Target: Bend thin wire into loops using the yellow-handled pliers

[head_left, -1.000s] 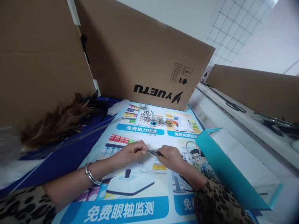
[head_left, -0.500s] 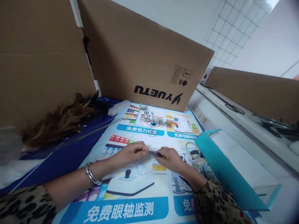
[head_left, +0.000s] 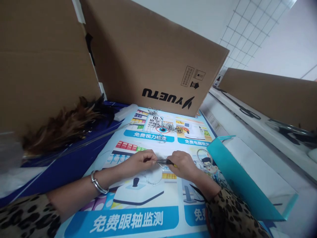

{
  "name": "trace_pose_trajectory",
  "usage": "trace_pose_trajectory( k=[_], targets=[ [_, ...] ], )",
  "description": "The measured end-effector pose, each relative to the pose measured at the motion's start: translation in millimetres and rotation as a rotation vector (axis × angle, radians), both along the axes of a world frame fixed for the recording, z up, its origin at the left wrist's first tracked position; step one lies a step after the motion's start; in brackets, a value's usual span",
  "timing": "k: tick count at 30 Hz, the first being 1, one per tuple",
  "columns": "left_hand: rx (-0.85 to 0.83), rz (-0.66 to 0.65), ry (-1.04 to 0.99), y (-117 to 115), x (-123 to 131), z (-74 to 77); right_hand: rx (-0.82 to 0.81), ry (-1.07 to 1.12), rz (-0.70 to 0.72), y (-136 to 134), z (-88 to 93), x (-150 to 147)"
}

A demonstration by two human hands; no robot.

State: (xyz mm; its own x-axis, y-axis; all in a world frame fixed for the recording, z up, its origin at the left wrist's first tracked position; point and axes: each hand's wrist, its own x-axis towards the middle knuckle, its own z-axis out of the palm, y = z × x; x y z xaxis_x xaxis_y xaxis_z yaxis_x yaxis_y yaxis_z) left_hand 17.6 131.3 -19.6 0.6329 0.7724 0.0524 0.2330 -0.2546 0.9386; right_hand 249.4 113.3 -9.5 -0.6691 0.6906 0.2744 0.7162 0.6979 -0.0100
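My right hand (head_left: pixel 183 166) is closed around the handles of small pliers (head_left: pixel 163 161), which show a bit of yellow at the grip. The jaws point left and meet the fingertips of my left hand (head_left: pixel 143 161). Thumb and forefinger of that hand pinch a thin wire (head_left: pixel 162 168), whose fine loop hangs below over the printed sheet. The exact spot where the jaws meet the wire is too small to make out. Small clusters of wire pieces (head_left: pixel 168 127) lie on the sheet beyond both hands.
A printed poster (head_left: pixel 170 205) covers the work surface. An open teal box (head_left: pixel 247 185) stands at the right, near a ring-shaped coil (head_left: pixel 204 156). Brown feathers (head_left: pixel 61 127) lie at the left. Large cardboard panels (head_left: pixel 148 49) rise behind and at the left.
My right hand has turned slightly and risen a little, so the pliers lie more level. My left hand keeps its pinch in nearly the same place.
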Motion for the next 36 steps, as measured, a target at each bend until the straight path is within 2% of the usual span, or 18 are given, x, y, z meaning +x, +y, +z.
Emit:
trace_pose_trajectory(
  k=[5,16,23,36],
  targets=[
    [0.007,-0.017,0.008,2.1,-0.4,-0.7,-0.011,-0.027,0.021,-0.4,2.0,-0.5],
    [0.035,-0.004,0.038,1.9,0.4,-2.0,0.079,-0.112,-0.029,-3.4,5.4,-3.8],
    [0.05,0.063,0.008,-1.3,2.6,0.4,0.095,-0.105,-0.041,-2.8,3.6,-3.3],
    [0.052,0.075,0.023,0.7,1.6,-5.8,0.023,-0.137,-0.066,-3.2,2.8,-3.3]
  ],
)
